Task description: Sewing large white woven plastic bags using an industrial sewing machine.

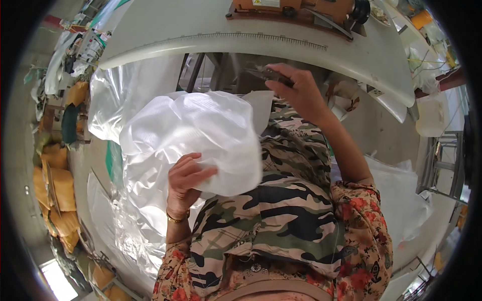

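A glossy white sheet [188, 120], seemingly thin woven plastic, spreads in loose folds over the left side of my lap. On its near part lies my left hand [188, 175], fingers curled at the material and gripping it; the thumb is mostly hidden and a fingertip is blurred. My right hand [298, 93] is raised near the table edge, closed around a dark metal cutting tool [276, 75] that looks like scissors or snips. Motion smears the tool's far end. A camouflage apron [271, 215] covers my lap beneath the sheet.
Ahead stands a pale table [165, 37] with a ruler strip [241, 35] along its edge and an orange machine [291, 7] on top. More clear plastic [108, 100] hangs at the left, and translucent sheeting [396, 190] lies at the right. A metal frame [447, 160] stands farther right.
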A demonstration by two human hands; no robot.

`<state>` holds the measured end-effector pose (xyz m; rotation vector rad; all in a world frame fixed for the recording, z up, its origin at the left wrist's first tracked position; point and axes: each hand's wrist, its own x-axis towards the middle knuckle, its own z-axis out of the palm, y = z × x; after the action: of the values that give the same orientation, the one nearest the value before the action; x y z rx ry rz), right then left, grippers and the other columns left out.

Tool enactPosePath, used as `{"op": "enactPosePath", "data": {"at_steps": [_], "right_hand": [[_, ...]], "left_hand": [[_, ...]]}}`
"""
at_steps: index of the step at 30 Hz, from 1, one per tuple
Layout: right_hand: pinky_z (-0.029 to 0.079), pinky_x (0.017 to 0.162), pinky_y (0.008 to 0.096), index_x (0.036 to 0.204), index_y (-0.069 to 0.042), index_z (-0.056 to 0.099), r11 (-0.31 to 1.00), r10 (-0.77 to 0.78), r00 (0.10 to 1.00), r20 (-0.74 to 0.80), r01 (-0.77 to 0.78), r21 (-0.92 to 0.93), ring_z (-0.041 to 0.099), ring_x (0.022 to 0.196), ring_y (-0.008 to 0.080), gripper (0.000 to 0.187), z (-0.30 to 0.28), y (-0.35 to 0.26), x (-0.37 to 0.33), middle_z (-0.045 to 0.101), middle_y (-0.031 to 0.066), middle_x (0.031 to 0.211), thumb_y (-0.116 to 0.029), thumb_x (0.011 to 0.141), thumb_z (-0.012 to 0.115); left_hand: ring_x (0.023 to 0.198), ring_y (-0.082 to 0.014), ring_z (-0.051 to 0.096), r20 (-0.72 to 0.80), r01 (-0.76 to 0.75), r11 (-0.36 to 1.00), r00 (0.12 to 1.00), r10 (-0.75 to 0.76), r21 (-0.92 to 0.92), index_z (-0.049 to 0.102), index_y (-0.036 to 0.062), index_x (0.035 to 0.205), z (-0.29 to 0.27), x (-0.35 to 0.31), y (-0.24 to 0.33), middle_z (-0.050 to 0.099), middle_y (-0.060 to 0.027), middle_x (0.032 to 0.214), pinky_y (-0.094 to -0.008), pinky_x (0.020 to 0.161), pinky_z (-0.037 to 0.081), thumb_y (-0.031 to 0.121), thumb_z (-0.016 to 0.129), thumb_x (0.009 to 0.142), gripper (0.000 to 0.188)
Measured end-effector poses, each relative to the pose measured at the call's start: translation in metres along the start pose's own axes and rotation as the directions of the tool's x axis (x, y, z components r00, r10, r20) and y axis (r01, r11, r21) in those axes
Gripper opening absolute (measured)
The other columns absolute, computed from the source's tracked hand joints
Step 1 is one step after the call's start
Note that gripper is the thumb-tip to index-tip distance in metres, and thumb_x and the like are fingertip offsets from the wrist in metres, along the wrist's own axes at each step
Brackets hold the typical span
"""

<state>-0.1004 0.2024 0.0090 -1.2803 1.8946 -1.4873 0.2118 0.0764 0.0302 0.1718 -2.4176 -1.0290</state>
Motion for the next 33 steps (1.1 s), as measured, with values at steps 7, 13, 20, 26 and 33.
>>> {"op": "enactPosePath", "data": {"at_steps": [7, 13, 20, 26, 33], "right_hand": [[0.048, 0.068, 0.0242, 0.116, 0.000, 0.069, 0.975, -0.067, 0.994, 0.085, 0.083, -0.207, 0.055, 0.073, 0.0072, 0.027, -0.042, -0.005, 0.000, 0.067, 0.0008, 0.087, -0.017, 0.095, 0.065], [0.047, 0.067, 0.0285, 0.108, -0.001, 0.071, 0.944, -0.178, 0.952, 0.248, 0.236, -0.230, 0.056, 0.070, 0.0153, 0.029, -0.065, -0.037, -0.001, 0.066, 0.0098, 0.083, -0.027, 0.098, 0.062], [0.042, 0.060, 0.0296, 0.106, -0.002, 0.073, 0.894, -0.244, 0.846, 0.474, 0.386, -0.229, 0.057, 0.067, 0.0176, 0.026, -0.073, -0.082, 0.014, 0.062, 0.0083, 0.077, -0.024, 0.093, 0.069], [0.044, 0.061, 0.0359, 0.097, -0.002, 0.073, 0.765, -0.237, 0.749, 0.619, 0.536, -0.356, 0.059, 0.067, 0.0254, 0.027, -0.076, -0.113, 0.026, 0.063, 0.0100, 0.077, -0.026, 0.087, 0.073], [0.038, 0.059, 0.0347, 0.098, 0.000, 0.072, 0.698, -0.229, 0.697, 0.679, 0.604, -0.385, 0.053, 0.065, 0.0227, 0.028, -0.084, -0.131, 0.034, 0.056, 0.0075, 0.071, -0.024, 0.084, 0.075]], "left_hand": [[0.063, -0.0231, 0.051, 0.170, -0.101, 0.941, 0.984, 0.048, 0.323, 0.076, 0.0123, 0.101, 0.019, 0.010, 0.016, 0.041, -0.0031, 0.065, -0.0383, 0.082, 0.052, 0.005, 0.066, 0.060, 0.043], [0.065, -0.0216, 0.054, 0.181, -0.110, 0.923, 0.982, 0.045, 0.368, 0.075, 0.0132, 0.100, 0.024, 0.011, 0.021, 0.042, -0.0024, 0.066, -0.0406, 0.089, 0.053, 0.004, 0.065, 0.063, 0.039], [0.068, -0.0210, 0.055, 0.219, -0.116, 0.929, 0.975, 0.039, 0.351, 0.073, 0.0128, 0.100, 0.025, 0.011, 0.018, 0.043, -0.0025, 0.066, -0.0398, 0.090, 0.053, 0.005, 0.065, 0.067, 0.035], [0.069, -0.0204, 0.056, 0.221, -0.108, 0.932, 0.975, 0.030, 0.347, 0.073, 0.0127, 0.099, 0.027, 0.010, 0.016, 0.044, -0.0025, 0.067, -0.0396, 0.093, 0.052, 0.005, 0.066, 0.068, 0.033], [0.069, -0.0202, 0.056, 0.214, -0.112, 0.946, 0.976, 0.047, 0.303, 0.073, 0.0128, 0.099, 0.027, 0.012, 0.014, 0.044, -0.0022, 0.067, -0.0399, 0.095, 0.052, 0.006, 0.066, 0.068, 0.033]]}}
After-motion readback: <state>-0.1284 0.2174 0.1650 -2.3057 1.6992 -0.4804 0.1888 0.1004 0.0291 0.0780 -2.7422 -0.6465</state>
